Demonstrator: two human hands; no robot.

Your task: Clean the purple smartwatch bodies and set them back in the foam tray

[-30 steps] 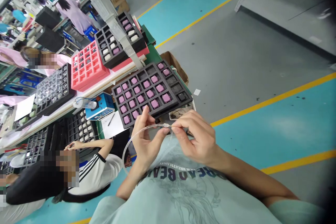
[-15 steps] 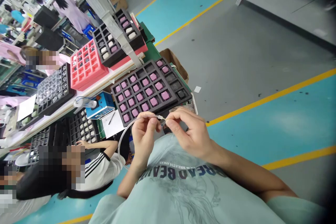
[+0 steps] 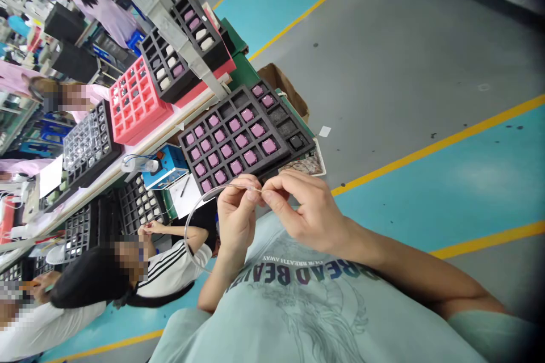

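Observation:
In front of my chest, my left hand is closed around the end of a clear flexible tube, which loops down past the left wrist. My right hand pinches a thin, pale tip at that tube's end between thumb and forefinger. The fingertips of both hands almost meet there; the tip is too small to make out fully. Just beyond the hands lies a black foam tray with several purple rounded-square pieces in its compartments.
A blue box with a clear cylinder stands left of the tray. Red foam trays and a black tray of white and purple pieces line the shelf. A co-worker in a white striped sleeve sits at left. A cardboard box stands behind.
Both hands have drawn slightly closer together at the tube's end, the right moving a little left. The camera view has shifted slightly. The co-worker's hands have come together nearer the face.

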